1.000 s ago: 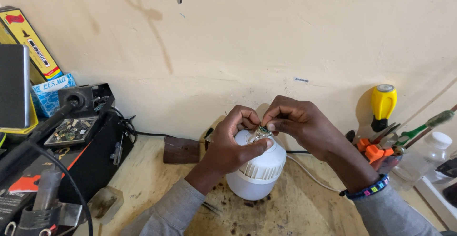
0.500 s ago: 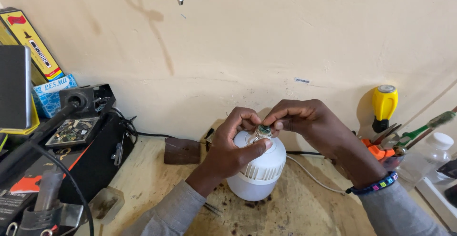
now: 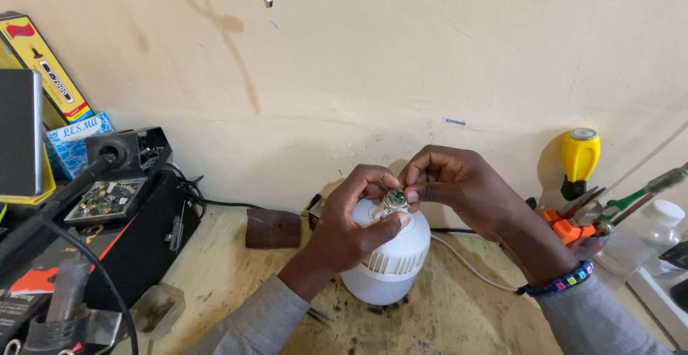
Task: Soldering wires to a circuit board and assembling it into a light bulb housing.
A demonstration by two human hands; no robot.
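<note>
Bulb [image 3: 387, 255] stands on the bench; left hand [image 3: 351, 229] and right hand [image 3: 459, 183] pinch its metal cap [image 3: 395, 199].

grey sleeves [image 3: 258, 323], beaded bracelet [image 3: 559, 283] on right wrist

Light: soft, even and fairly bright, daylight-like, coming from above and the left of the frame.
Shadows: a yellow-handled tool [image 3: 579, 156] throws a soft one leftward onto the wall [image 3: 401, 54].
Glare: none, though the white bulb housing [image 3: 390, 258] reads bright.
Focus: centre sharp; lower-left corner softer.
Distortion: slight wide-angle bending at the edges.
</note>
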